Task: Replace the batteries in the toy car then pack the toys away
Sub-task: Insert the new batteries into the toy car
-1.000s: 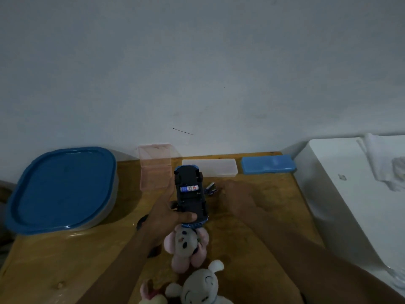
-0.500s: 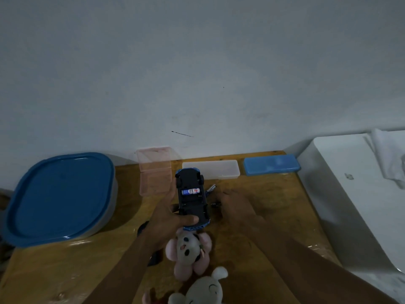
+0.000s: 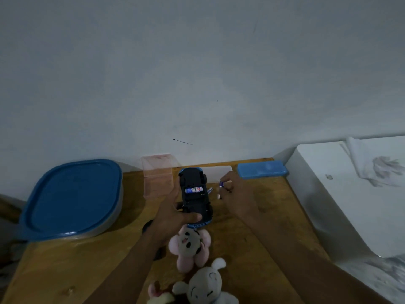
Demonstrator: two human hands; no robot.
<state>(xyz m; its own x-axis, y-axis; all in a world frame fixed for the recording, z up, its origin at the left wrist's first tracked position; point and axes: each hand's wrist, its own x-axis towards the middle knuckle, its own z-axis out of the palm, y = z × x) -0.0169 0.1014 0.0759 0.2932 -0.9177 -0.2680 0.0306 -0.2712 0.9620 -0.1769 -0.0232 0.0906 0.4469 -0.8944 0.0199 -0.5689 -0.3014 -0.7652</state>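
Note:
My left hand (image 3: 175, 212) grips the blue toy car (image 3: 195, 199), which is turned upside down above the wooden table (image 3: 274, 216). Its battery bay is uncovered, and one blue-and-white battery (image 3: 194, 190) lies across it. To the right of the car, my right hand (image 3: 235, 194) pinches a small battery (image 3: 221, 184) between thumb and fingertips. Another loose battery (image 3: 210, 190) lies on the table between the car and that hand. Just below the car a pink plush toy (image 3: 189, 245) lies on the table, with a white plush toy (image 3: 206, 286) nearer to me.
A large tub with a blue lid (image 3: 72, 198) stands at the left. A pink clear box (image 3: 158, 177), a white flat case (image 3: 219, 172) and a blue flat case (image 3: 262, 170) line the wall. A white appliance (image 3: 350, 194) with a cloth on top borders the right.
My right hand has lifted off the table beside the car and now holds a small battery up near the white case. The car stays in my left hand.

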